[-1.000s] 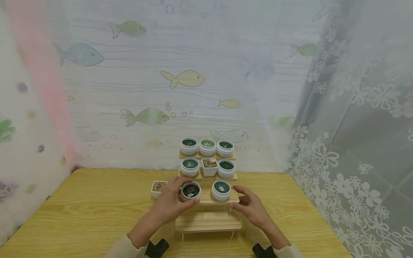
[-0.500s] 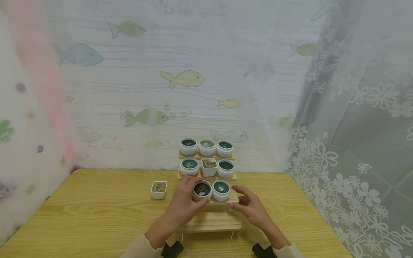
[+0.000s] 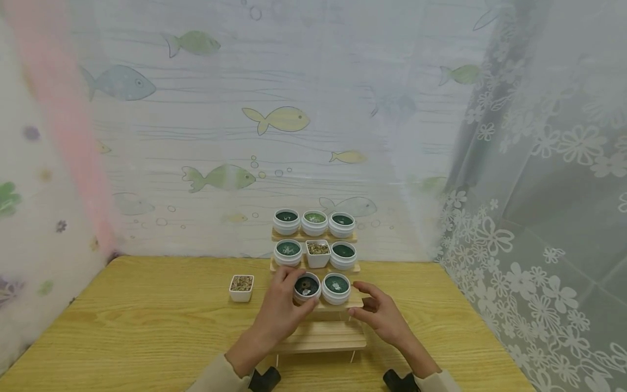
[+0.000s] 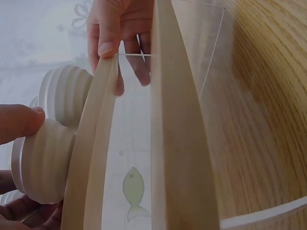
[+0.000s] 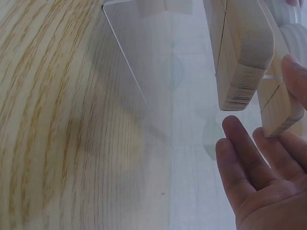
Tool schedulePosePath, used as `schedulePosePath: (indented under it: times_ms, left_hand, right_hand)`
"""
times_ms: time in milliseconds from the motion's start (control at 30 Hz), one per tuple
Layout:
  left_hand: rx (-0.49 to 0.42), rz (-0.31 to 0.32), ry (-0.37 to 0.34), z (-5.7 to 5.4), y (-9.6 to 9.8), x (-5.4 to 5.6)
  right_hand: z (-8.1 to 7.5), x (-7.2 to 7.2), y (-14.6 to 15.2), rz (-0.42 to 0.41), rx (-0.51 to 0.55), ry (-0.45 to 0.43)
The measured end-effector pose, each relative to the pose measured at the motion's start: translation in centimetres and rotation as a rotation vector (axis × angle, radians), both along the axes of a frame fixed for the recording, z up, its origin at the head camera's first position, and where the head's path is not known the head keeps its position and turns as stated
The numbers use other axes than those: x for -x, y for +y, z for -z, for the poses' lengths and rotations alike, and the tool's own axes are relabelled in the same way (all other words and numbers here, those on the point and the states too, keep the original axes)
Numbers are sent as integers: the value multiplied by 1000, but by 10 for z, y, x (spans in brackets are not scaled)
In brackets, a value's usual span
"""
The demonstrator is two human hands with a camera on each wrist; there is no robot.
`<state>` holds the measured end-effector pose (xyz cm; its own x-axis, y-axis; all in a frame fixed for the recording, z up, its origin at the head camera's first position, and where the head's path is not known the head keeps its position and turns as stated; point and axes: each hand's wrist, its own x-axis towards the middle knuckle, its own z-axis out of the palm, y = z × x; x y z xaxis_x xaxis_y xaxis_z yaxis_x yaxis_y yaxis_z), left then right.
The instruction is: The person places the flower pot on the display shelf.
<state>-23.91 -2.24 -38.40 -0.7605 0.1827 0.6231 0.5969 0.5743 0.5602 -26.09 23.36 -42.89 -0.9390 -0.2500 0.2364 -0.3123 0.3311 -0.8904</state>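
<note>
My left hand [image 3: 283,307] grips a small white ribbed bowl [image 3: 306,288] with a dark, glossy inside, its thumb at the front and fingers behind. The bowl stands on the second step up of a tiered wooden stand [image 3: 323,340], right beside another white bowl [image 3: 336,288] with a green inside. In the left wrist view the thumb lies on the side of the gripped bowl [image 4: 45,160]. My right hand [image 3: 379,316] holds the right end of that same step, thumb at its front edge and fingers round the end [image 5: 283,103].
Higher steps carry several more white bowls [image 3: 287,222] and a square white dish [image 3: 318,253] of dried bits. A similar square dish [image 3: 241,287] stands on the wooden table [image 3: 161,321] to the left. A fish-print curtain [image 3: 274,152] hangs behind.
My left hand has moved the dark bowl rightward along the step, up to the green bowl. The right hand has stayed at the step's end.
</note>
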Motion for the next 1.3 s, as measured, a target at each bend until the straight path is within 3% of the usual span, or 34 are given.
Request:
schedulePosePath:
  times_ms: [767, 1300]
  left_hand:
    - [-17, -39, 42, 4, 3, -1]
    - [-22, -29, 32, 5, 2, 0]
  right_hand:
    - [-1, -1, 0, -9, 6, -2]
    - [-2, 0, 0, 2, 4, -21]
